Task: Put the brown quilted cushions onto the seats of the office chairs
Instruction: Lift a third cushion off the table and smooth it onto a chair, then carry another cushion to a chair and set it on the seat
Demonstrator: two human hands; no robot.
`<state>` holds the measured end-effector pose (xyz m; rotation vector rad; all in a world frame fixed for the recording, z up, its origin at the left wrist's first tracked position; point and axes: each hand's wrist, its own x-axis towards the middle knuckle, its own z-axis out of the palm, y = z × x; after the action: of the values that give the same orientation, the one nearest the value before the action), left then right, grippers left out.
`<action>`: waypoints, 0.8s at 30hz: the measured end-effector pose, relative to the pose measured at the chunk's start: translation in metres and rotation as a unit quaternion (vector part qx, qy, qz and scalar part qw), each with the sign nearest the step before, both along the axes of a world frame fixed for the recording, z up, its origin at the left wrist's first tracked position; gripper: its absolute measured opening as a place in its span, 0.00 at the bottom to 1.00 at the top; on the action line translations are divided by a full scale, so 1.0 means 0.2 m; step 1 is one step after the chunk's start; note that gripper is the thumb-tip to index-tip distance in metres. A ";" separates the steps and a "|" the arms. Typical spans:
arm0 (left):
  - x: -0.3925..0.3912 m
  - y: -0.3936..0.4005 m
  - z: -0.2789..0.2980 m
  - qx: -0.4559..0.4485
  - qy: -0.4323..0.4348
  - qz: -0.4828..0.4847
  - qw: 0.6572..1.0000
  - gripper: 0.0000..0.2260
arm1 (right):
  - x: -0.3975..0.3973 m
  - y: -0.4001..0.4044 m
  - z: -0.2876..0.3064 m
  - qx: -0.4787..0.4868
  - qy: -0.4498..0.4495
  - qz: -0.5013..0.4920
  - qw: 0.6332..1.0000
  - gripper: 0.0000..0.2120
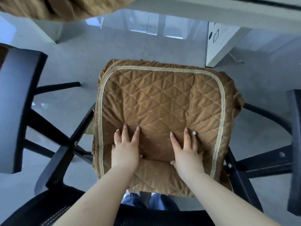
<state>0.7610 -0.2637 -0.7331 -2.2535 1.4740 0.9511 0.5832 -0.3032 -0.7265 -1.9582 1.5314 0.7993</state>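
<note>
While hands press it, brown quilted cushion [162,101], diamond stitching, braided pale trim

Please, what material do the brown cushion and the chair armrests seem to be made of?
Brown cushion: soft fabric, probably velvet-like, with diamond quilting and a pale braided trim; it dents under both hands. Chair armrests: dark, smooth, slightly glossy, likely hard plastic, though blur leaves it open.

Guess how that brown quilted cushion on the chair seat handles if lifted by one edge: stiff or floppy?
Probably floppy: the brown quilted cushion dents and creases under the left hand and right hand, and its edges drape over the chair seat. Likely light, as it looks like thin padded fabric. The plush surface probably grips rather than slides.
</note>
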 end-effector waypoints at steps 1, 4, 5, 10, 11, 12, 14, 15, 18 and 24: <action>0.01 0.00 0.04 0.004 0.011 0.012 1.000 0.42 | 0.00 -0.02 0.05 0.009 -0.005 -0.006 1.000 0.42; 0.05 -0.04 0.18 -0.033 0.060 0.109 0.992 0.29 | 0.00 -0.11 0.18 0.014 -0.041 -0.020 0.999 0.29; 0.08 -0.05 0.24 -0.064 0.097 0.175 0.978 0.22 | 0.01 -0.14 0.24 0.008 -0.064 -0.030 0.997 0.24; 0.19 -0.14 0.67 -0.197 0.212 0.374 0.881 0.09 | 0.17 -0.27 0.61 -0.004 -0.189 -0.116 0.975 0.15; 0.23 -0.16 0.78 -0.219 0.217 0.388 0.869 0.07 | 0.22 -0.29 0.72 -0.009 -0.215 -0.125 0.969 0.15; 0.26 -0.16 0.90 -0.239 0.222 0.396 0.858 0.06 | 0.26 -0.31 0.84 -0.015 -0.244 -0.133 0.961 0.15; 0.34 -0.16 1.14 -0.267 0.225 0.401 0.847 0.05 | 0.34 -0.35 1.07 -0.022 -0.295 -0.143 0.944 0.16; 0.39 -0.17 1.27 -0.283 0.224 0.404 0.841 0.06 | 0.39 -0.38 1.20 -0.028 -0.318 -0.147 0.936 0.16; 0.51 -0.19 1.55 -0.320 0.219 0.403 0.829 0.08 | 0.48 -0.46 1.50 -0.050 -0.363 -0.135 0.920 0.14; 0.82 -0.25 2.01 -0.390 0.215 0.410 0.796 0.09 | 0.68 -0.66 1.95 -0.115 -0.413 -0.153 0.890 0.11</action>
<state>0.9247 -0.3137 -0.3319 -3.6667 1.1037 1.3027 0.7193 -0.4360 -0.3369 -1.7723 1.3486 -0.3533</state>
